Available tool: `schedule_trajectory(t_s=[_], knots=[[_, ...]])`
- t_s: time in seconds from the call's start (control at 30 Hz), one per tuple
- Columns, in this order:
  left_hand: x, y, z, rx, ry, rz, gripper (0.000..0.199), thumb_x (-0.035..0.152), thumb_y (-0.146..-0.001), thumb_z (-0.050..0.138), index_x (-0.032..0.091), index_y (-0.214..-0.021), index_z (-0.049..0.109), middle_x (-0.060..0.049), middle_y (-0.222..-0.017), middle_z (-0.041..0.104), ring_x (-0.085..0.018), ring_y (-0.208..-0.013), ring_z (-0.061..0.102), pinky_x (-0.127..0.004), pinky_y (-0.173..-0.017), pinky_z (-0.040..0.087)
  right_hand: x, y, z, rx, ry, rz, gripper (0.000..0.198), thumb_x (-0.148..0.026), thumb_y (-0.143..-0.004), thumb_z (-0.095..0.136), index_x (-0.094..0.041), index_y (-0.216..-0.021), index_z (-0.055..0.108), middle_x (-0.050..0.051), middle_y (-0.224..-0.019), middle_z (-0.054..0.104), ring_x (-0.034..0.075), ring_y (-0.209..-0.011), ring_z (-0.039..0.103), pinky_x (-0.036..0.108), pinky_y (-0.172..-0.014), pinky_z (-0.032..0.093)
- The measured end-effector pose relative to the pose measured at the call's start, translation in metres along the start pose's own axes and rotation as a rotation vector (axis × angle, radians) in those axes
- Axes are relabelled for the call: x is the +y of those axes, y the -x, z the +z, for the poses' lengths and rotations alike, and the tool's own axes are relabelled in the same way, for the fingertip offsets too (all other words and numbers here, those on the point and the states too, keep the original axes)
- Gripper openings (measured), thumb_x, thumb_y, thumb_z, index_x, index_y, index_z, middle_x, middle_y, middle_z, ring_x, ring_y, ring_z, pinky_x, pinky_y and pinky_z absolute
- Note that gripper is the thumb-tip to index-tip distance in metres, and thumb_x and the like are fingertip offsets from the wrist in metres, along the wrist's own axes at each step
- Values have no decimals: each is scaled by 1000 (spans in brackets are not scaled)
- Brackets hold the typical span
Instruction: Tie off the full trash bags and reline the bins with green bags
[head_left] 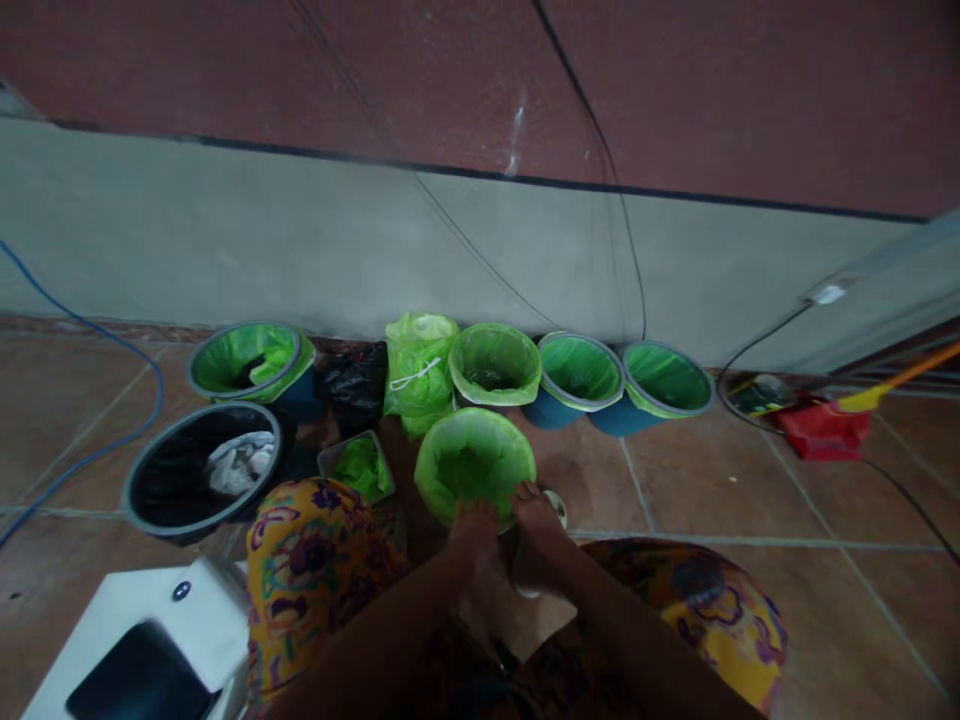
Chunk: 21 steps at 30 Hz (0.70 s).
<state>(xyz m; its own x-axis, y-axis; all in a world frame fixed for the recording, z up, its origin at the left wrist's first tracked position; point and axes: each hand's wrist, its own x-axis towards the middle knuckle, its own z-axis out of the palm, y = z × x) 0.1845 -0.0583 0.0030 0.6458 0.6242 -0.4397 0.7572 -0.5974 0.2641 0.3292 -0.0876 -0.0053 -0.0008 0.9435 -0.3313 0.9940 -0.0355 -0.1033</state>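
Between my knees stands a small bin lined with a light green trash bag [435, 465], its mouth open toward me. My left hand [472, 522] is at the near edge of the bag, fingers closed over the rim. At the right side of the same rim, my right hand [534, 510] has its fingers bent onto the bag's edge. The thumbs are hard to make out in the dim light. Just left of the bin is a small square container [324, 462] with crumpled green bags [361, 468] inside.
Along the wall stand a green-lined bin [495, 340], two blue bins [551, 410] [615, 418], a tied green bag [420, 345] and a black bag [352, 385]. A black-lined bin [139, 500] is at left. A red dustpan [821, 430] lies right, a blue cable [154, 370] left.
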Motion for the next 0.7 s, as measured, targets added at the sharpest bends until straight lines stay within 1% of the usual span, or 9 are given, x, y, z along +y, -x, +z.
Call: schedule_trajectory(t_s=[0.03,0.07,0.17,0.23,0.3,0.37,0.53,0.6,0.7], knots=[[-7,4,-8,15,-9,5,45,17,-87,52,11,-132,55,-19,-132,60,-31,-124,54,-49,-109,36,-5,4,-3,-5,2,4,29,-10,-88,46,-15,-103,70,13,-113,68,26,-117,55,34,-94,44],[-16,9,-16,26,-25,8,43,15,-88,50,11,-130,57,-19,-132,59,-31,-124,54,-49,-109,36,-11,8,-5,-11,-7,-5,29,-10,-88,46,-16,-103,70,13,-112,68,26,-115,56,35,-93,44],[-45,22,-34,0,-99,15,34,7,-88,42,9,-111,67,-17,-117,67,-28,-111,61,-46,-103,42,-33,16,-4,-59,-42,-53,29,-9,-88,46,-17,-99,71,12,-105,70,25,-105,60,34,-90,43],[-60,27,-36,-25,-126,39,32,6,-87,42,9,-104,69,-15,-111,70,-27,-106,63,-43,-100,44,-46,16,2,-79,-75,-82,28,-10,-89,46,-16,-99,71,12,-104,70,24,-103,60,34,-90,43],[-68,27,-29,-46,-120,79,30,7,-88,43,10,-103,69,-13,-110,70,-25,-104,63,-40,-98,45,-55,13,12,-95,-108,-102,26,-14,-90,47,-16,-102,70,12,-106,70,24,-102,61,35,-91,43],[-70,23,-16,-65,-109,112,28,8,-89,44,11,-102,69,-13,-108,71,-24,-103,64,-39,-98,45,-58,8,24,-109,-126,-115,26,-17,-91,49,-16,-107,69,13,-109,70,25,-104,62,37,-95,43],[-77,10,12,-98,-124,104,26,5,-88,45,7,-98,69,-16,-101,71,-26,-105,63,-40,-106,40,-52,-2,54,-112,-98,-170,30,-13,-90,48,-14,-112,67,13,-107,71,24,-107,63,39,-107,37],[-82,8,18,-78,-118,109,27,5,-88,43,8,-99,68,-17,-102,71,-26,-106,62,-41,-108,38,-48,-5,61,-95,-89,-206,30,-12,-89,48,-14,-113,66,12,-107,71,23,-105,63,38,-108,36],[-83,8,24,11,-64,128,32,2,-86,41,11,-100,68,-15,-104,71,-25,-105,62,-43,-111,36,-39,-8,64,-87,-90,-249,28,-10,-87,48,-14,-107,67,11,-104,72,22,-101,64,36,-103,41]])
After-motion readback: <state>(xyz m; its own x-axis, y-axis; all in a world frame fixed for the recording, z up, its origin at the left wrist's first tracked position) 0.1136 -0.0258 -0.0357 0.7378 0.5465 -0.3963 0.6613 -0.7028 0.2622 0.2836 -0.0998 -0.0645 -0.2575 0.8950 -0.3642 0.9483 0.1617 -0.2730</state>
